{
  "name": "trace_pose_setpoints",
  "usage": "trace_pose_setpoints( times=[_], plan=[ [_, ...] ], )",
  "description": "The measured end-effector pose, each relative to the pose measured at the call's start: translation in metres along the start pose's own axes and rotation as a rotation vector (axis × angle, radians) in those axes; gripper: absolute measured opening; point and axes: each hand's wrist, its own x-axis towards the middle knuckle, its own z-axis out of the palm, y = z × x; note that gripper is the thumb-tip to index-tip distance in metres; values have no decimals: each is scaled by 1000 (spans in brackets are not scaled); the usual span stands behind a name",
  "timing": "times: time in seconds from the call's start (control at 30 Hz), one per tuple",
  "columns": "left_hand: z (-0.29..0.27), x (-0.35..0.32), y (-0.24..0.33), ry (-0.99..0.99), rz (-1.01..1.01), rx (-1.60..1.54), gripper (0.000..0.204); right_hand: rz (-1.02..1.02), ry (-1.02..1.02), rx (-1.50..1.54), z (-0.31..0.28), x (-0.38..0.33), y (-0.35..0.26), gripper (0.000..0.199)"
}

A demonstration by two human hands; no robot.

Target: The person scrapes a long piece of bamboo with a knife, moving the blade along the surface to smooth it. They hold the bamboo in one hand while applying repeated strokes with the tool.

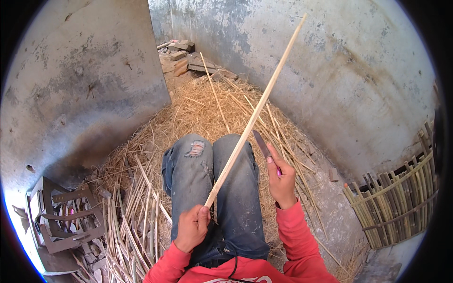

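Left hand [192, 228] has its fingers closed around a bamboo strip [254, 115] toward one o'clock; right hand [283, 185] wraps fingers around a knife [262, 144] toward eleven.

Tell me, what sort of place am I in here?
Probably a makeshift workshop: pale shavings blanket much of the ground, long thin strips lie heaped to the left, and your right hand holds a knife.
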Motion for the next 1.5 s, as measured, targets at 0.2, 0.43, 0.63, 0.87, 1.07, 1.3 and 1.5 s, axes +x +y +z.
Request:
trace_pose_setpoints(
  times=[0.2,0.43,0.63,0.87,1.07,1.3,1.5],
  plan=[
    [-30,-2,-9,-75,-65,41,37,40,-26,-8,2,-6,-1,34],
    [-47,10,-18,244,-124,3,28,-39,-41,26,27,-9,15,35],
    [-63,4,-26,218,-82,-243,27,154,-149,-15,29,-8,17,36],
    [-88,-10,-60,-11,-107,-161,30,119,-148,-2,29,15,-11,36],
    [-89,-17,-86,-25,-255,-232,40,181,-191,-66,37,43,-15,35],
    [-90,-2,-61,-184,-273,-175,41,304,-119,-55,23,45,-5,35],
    [-96,3,-49,-262,-279,-64,41,182,-23,-104,23,36,23,36]
  ],
)
